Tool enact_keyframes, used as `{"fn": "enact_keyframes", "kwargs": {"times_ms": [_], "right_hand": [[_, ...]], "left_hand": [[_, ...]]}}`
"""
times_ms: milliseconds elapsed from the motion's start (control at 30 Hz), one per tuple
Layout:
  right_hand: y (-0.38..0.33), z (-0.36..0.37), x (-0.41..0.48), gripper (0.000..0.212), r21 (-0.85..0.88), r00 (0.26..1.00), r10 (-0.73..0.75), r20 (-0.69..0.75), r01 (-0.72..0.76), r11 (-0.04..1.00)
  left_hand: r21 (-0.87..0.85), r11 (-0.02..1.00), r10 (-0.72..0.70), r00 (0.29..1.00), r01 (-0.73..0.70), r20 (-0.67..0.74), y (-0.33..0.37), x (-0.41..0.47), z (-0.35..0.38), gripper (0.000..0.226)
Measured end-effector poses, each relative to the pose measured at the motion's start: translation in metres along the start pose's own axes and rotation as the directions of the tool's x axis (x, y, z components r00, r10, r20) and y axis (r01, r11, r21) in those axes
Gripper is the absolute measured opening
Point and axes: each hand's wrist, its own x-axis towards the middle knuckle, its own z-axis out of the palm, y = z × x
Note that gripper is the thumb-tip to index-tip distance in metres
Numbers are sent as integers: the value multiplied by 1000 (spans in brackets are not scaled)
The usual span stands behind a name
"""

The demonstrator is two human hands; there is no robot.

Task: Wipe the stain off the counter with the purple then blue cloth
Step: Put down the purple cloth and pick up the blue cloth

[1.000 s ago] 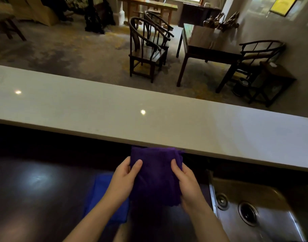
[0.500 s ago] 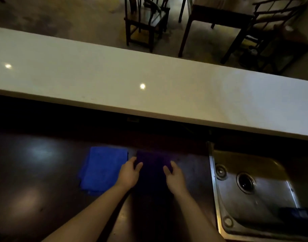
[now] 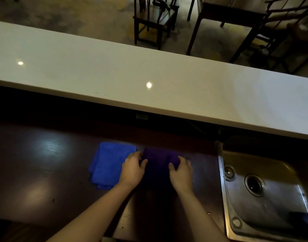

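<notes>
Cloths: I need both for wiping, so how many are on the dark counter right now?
2. The blue cloth lies folded on the dark counter, left of the purple cloth, which sits between the left hand and right hand. A bluish item in the sink corner is unclear.

Dim room, mottled tan floor (image 3: pixel 62 16) at 11 o'clock. Dark wooden chair (image 3: pixel 153 20) at 12, dark wooden side table (image 3: pixel 224 13) and second chair (image 3: pixel 286 23) toward 1 and 2. Two ceiling-light reflections on a pale ledge (image 3: pixel 184 84) across the middle.
</notes>
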Motion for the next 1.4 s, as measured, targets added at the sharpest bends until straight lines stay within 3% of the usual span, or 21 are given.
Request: {"fn": "enact_keyframes", "kwargs": {"times_ms": [133, 267, 367, 467, 667, 733, 833, 933, 1133, 1400], "right_hand": [[-25, 8, -12, 55, -111, 990, -107, -94, 97, 989], [-47, 33, -25, 51, -95, 974, -220, -61, 214, 972], [-64, 56, -37, 50, 91, 976, -193, 106, 184, 979], [-79, 78, -44, 59, 92, 963, -144, 227, 127, 988], [-103, 106, -47, 74, 198, 951, 88, 295, -151, 969], [-105, 111, -46, 67, 276, 941, 163, 298, -248, 929], [-105, 113, -48, 33, 391, 924, 180, 337, -312, 866], [-107, 104, -55, 20, 508, 932, 98, 348, -276, 816], [-121, 45, -68, 18, 629, 985, -132, 113, 32, 777], [-155, -52, -65, 30, 755, 953, -283, -107, 263, 600]], "left_hand": [[-78, 997, -19, 980, 3, -198, -24, -4, -32, 29], [5, 998, -60, 955, 65, -291, -63, -5, -63, 35], [49, 981, -171, 957, 187, -232, -89, -6, -80, 52], [32, 963, -259, 954, 266, -150, -101, -6, -88, 62], [-140, 933, -339, 941, 332, -24, -108, -2, -90, 55], [-186, 916, -359, 933, 356, 16, -111, -1, -91, 49], [-240, 897, -355, 928, 372, 112, -112, 0, -95, 40], [-289, 907, -275, 951, 305, 141, -102, -2, -103, 36], [-384, 922, 36, 999, -43, -26, -46, -10, -137, 40], [-347, 833, 399, 903, -430, -162, 47, -5, -180, 41]]}}
